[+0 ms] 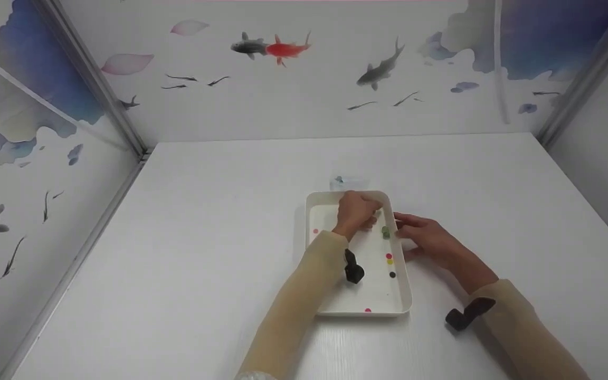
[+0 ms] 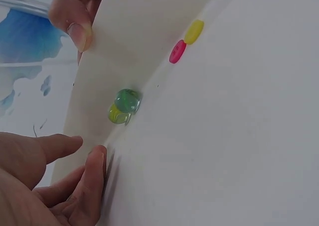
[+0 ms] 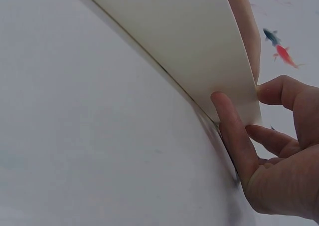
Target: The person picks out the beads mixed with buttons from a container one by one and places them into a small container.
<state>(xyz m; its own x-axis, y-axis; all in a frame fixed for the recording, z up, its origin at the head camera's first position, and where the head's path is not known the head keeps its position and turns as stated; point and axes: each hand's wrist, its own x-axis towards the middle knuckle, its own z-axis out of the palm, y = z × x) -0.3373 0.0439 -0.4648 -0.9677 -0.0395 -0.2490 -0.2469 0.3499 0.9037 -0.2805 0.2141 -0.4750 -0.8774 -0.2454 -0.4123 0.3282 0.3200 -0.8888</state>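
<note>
A shallow cream tray (image 1: pixel 357 314) stands on the table. Reaching into its far right corner, my left hand (image 1: pixel 355 211) has its thumb and fingertips close to the side wall; in the left wrist view they are apart, with nothing visible between them. Two glass marbles (image 2: pixel 127 101), one green and one yellowish, lie against that wall just beyond the fingertips. From outside, my right hand (image 1: pixel 430 240) grips the tray's right side wall, a fingertip (image 3: pixel 219 99) on its outer face and another digit at the rim. Along the same wall lie a pink button (image 2: pixel 177 52), a yellow button (image 2: pixel 194 32) and a dark button (image 1: pixel 392 274).
Just behind the tray sits a small clear container (image 1: pixel 350 183) with something blue-green in it. Inside the tray are a pale pink disc (image 1: pixel 315 231) at the left and a pink disc (image 1: pixel 368 310) by the near edge. Printed panels (image 1: pixel 304 105) enclose the white table (image 1: pixel 203 211).
</note>
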